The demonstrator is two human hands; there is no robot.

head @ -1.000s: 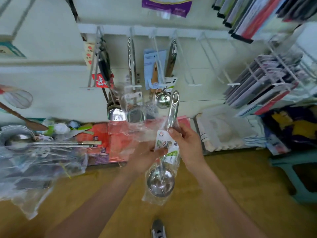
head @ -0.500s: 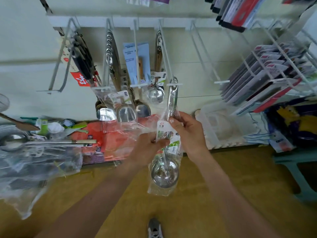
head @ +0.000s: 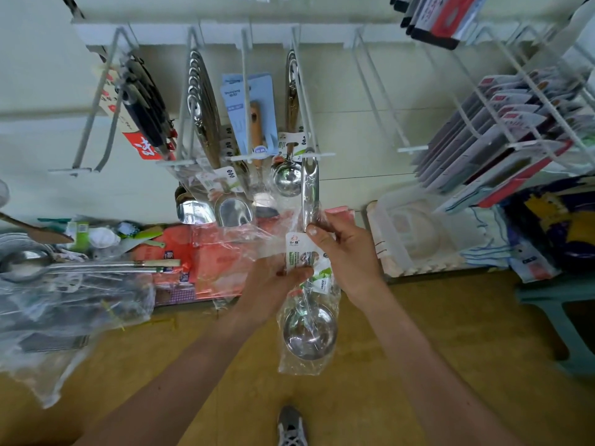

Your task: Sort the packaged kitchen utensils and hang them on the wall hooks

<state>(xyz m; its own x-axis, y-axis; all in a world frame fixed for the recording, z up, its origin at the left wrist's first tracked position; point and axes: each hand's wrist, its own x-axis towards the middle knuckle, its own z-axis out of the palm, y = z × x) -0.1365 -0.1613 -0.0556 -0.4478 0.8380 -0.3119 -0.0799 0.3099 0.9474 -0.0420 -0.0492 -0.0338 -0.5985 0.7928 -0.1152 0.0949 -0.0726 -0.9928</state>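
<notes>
Gripping the bagged ladle (head: 309, 333), left hand (head: 273, 283) and right hand (head: 349, 257) hold its top seemingly at a hook (head: 317, 154) bearing another ladle (head: 286, 180).

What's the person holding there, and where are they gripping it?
A bagged steel ladle. The right hand grips its handle at the top of the label; the left hand pinches the label lower down, mid-handle.

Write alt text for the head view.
The left hand and right hand hold a bagged ladle upright, its handle tip at the end of a wall hook where another ladle hangs. Hooks to the left carry spatulas and knives; more bagged utensils lie heaped at lower left.
</notes>
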